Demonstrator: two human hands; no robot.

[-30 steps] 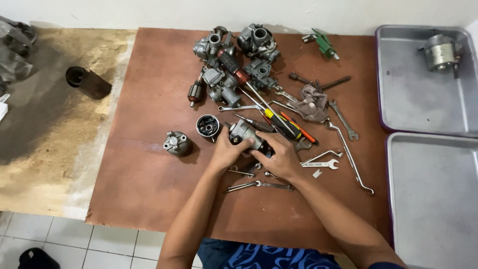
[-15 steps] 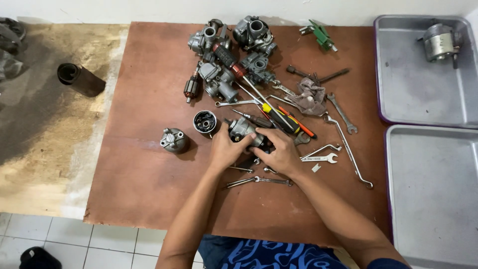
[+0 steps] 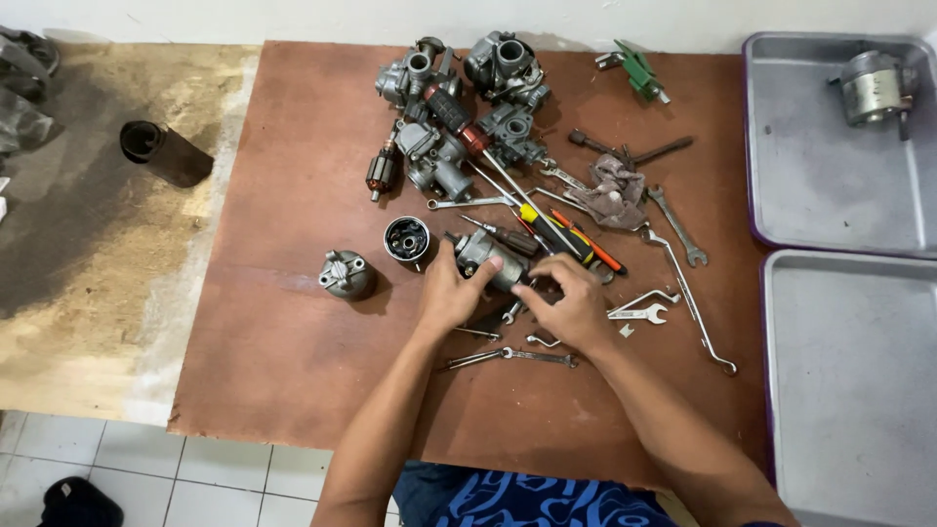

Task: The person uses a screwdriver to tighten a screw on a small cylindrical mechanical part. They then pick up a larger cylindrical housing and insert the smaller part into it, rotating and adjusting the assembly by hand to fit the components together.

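In the head view, the left hand (image 3: 451,291) and right hand (image 3: 569,304) grip the same grey cylindrical motor body (image 3: 488,256) just above frame centre, as half a second ago; only the camera has shifted, so the work goes on unchanged. Spanners (image 3: 636,307) and screwdrivers (image 3: 556,229) crowd the right and top; bare brown board (image 3: 283,332) lies open lower left, trays (image 3: 830,293) at the right edge.

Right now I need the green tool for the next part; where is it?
The green tool lies at the brown board's far edge, right of the carburetor pile, left of the upper metal tray.
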